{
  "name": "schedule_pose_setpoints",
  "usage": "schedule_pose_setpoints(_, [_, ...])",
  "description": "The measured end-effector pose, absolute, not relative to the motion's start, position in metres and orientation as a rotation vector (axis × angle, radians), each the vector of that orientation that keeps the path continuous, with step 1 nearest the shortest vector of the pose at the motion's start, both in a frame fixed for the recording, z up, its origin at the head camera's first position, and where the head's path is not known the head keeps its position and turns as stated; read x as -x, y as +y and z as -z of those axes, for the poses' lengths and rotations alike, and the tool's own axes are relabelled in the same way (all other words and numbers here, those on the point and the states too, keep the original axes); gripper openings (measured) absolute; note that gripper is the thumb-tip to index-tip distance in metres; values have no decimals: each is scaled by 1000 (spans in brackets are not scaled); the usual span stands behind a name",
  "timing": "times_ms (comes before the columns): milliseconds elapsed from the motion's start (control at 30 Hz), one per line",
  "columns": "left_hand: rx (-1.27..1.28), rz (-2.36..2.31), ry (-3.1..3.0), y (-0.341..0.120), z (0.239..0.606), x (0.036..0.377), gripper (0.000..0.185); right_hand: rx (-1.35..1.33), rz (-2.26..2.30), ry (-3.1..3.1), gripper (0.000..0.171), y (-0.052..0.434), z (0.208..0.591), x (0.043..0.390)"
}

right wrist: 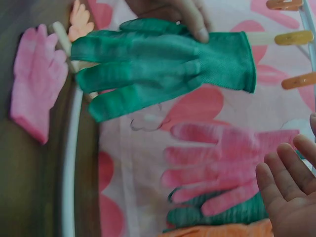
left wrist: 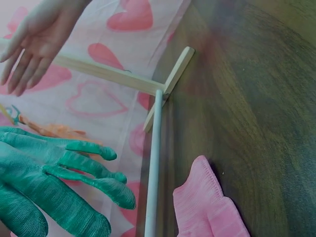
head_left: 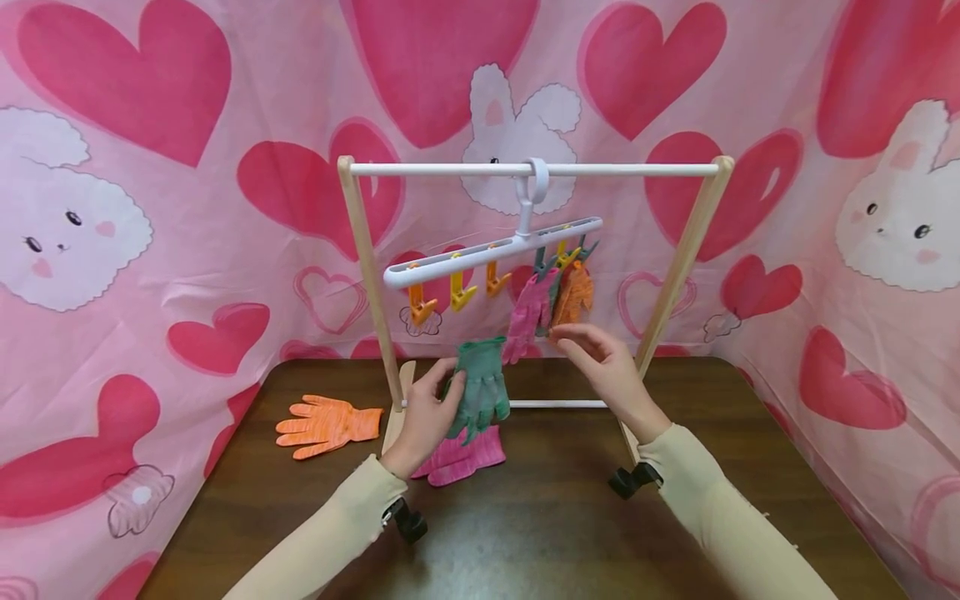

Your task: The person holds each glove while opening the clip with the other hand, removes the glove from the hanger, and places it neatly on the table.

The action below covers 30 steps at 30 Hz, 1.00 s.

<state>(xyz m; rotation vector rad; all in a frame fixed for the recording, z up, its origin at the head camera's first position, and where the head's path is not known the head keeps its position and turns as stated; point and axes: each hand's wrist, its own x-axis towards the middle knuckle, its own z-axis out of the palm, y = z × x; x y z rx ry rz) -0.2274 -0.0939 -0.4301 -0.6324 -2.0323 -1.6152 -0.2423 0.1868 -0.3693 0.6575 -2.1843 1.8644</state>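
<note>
Standing behind both hands, wooden-posted drying rack with white rail (head_left: 525, 169), white clip hanger (head_left: 491, 252) slung beneath. Clipped above right hand (head_left: 611, 371): pink knitted glove (head_left: 528, 312), orange knitted glove (head_left: 573, 293); fingers relaxed and spread, grasping nothing. Pinched by left hand (head_left: 423, 414), held up at cuff: green knitted glove (head_left: 480, 387). Lying flat just under left hand, second pink glove (head_left: 465, 457); further left, second orange glove (head_left: 326, 425).

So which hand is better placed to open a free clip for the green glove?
Probably the right. The right hand is open and empty, raised beside the hanging gloves under the hanger, while the left hand grips the green glove.
</note>
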Motion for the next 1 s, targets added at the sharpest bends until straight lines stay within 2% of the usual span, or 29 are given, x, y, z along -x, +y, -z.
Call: schedule_pose_setpoints(1000, [838, 1321, -2261, -47, 442, 236, 25, -393, -1587, -2492, 31, 259, 436, 214])
